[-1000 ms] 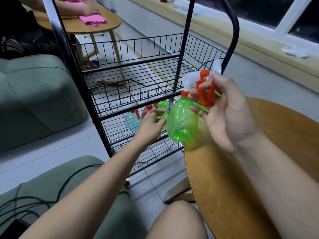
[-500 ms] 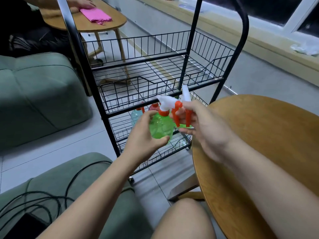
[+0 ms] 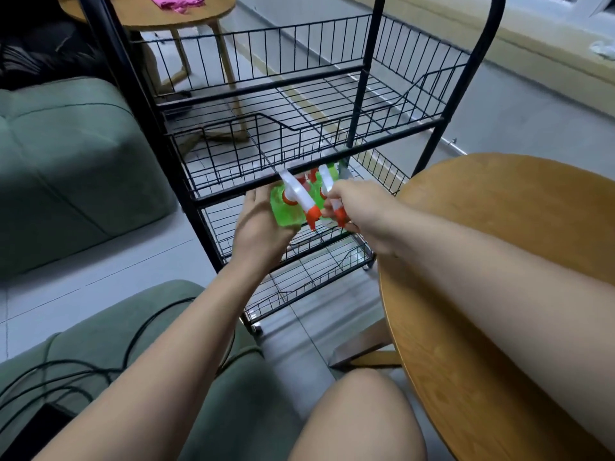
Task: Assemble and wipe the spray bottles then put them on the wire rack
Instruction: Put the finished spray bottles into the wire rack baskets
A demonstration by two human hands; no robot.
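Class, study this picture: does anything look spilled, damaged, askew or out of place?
Nothing looks spilled or damaged. The green spray bottle leans only because the left hand and right hand hold it by the wire rack. A crumpled white scrap lies stray on the window ledge.

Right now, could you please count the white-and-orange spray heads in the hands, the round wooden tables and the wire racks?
White-and-orange plastic spray heads: 2
Round wooden tables: 2
Black wire rack: 1
Total: 5
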